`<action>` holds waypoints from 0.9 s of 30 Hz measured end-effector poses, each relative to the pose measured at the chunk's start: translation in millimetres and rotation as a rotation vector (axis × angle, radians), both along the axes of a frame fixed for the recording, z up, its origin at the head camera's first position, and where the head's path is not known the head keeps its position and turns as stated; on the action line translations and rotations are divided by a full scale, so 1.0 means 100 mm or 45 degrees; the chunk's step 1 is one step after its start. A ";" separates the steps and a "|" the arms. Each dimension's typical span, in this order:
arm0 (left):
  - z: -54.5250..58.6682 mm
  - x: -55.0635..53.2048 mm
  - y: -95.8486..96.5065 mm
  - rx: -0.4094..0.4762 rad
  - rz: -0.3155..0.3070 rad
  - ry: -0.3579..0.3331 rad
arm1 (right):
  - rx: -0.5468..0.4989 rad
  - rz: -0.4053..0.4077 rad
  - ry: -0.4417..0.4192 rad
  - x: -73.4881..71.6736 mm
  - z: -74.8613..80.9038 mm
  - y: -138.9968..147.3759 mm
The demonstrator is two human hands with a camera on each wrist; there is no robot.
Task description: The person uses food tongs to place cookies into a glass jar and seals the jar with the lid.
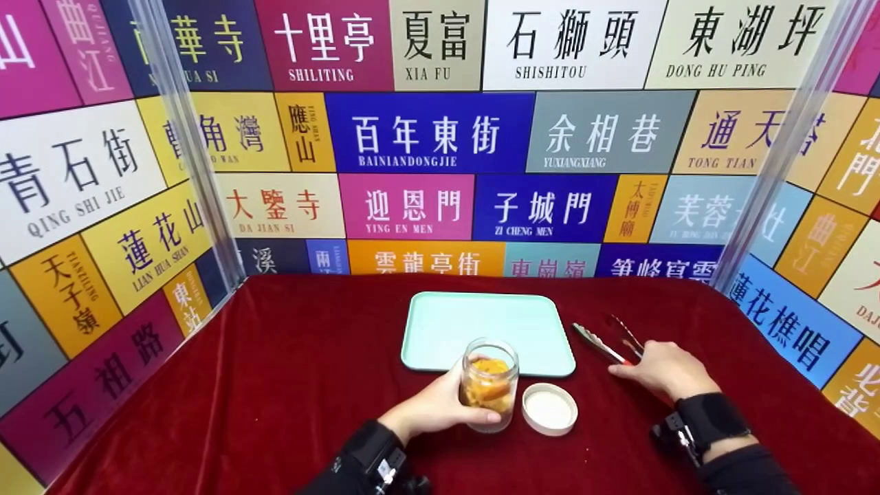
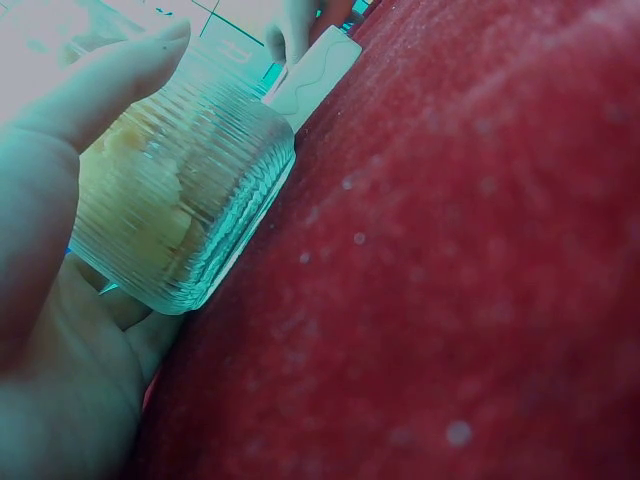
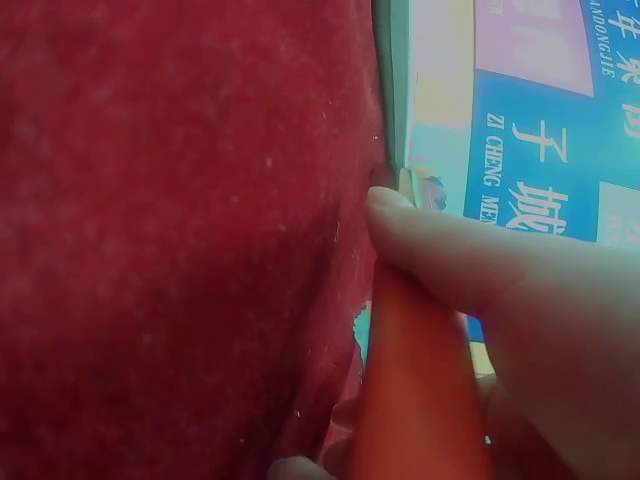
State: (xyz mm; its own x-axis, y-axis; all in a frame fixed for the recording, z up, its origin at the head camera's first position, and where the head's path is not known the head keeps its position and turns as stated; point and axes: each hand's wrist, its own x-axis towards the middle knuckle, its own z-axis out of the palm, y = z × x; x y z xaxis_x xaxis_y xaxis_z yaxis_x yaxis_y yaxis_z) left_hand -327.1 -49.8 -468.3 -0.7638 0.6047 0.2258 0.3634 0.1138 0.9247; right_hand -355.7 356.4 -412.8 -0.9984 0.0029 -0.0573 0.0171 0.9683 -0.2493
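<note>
My left hand [image 1: 433, 405] is wrapped around a ribbed glass jar [image 1: 491, 395], which stands upright without its lid on the red cloth. Orange-yellow pieces [image 2: 135, 195], perhaps fruit, fill much of the jar. Just right of it lies a round white lid [image 1: 550, 410]. Farther right, my right hand [image 1: 670, 371] holds a pair of metal tongs [image 1: 597, 344] by the red handles. Their two arms are spread apart, tips pointing away from me. In the right wrist view the thumb lies along the red handle [image 3: 415, 380], and the other fingers are partly hidden behind it.
A mint-green tray [image 1: 481, 323] lies on the red cloth [image 1: 295, 357] behind the jar, its near edge close to it. Panels with colourful printed signs [image 1: 430, 134] enclose the table at the back and both sides.
</note>
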 end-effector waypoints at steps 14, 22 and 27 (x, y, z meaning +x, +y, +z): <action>0.00 0.00 0.00 -0.011 0.004 -0.013 | 0.127 -0.005 -0.020 0.02 -0.01 -0.05; 0.00 -0.01 0.01 -0.004 -0.008 -0.001 | 0.141 -0.009 -0.024 0.02 0.00 -0.03; 0.00 -0.01 0.00 -0.015 0.003 -0.013 | 0.144 0.002 -0.025 0.02 0.06 -0.02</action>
State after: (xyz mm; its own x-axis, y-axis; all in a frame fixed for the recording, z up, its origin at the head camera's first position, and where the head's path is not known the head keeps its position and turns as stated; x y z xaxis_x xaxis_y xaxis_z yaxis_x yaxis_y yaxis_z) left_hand -328.2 -50.0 -468.7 -0.7674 0.6054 0.2111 0.3539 0.1255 0.9268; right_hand -353.7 354.0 -407.1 -0.9970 0.0092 -0.0764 0.0198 0.9902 -0.1384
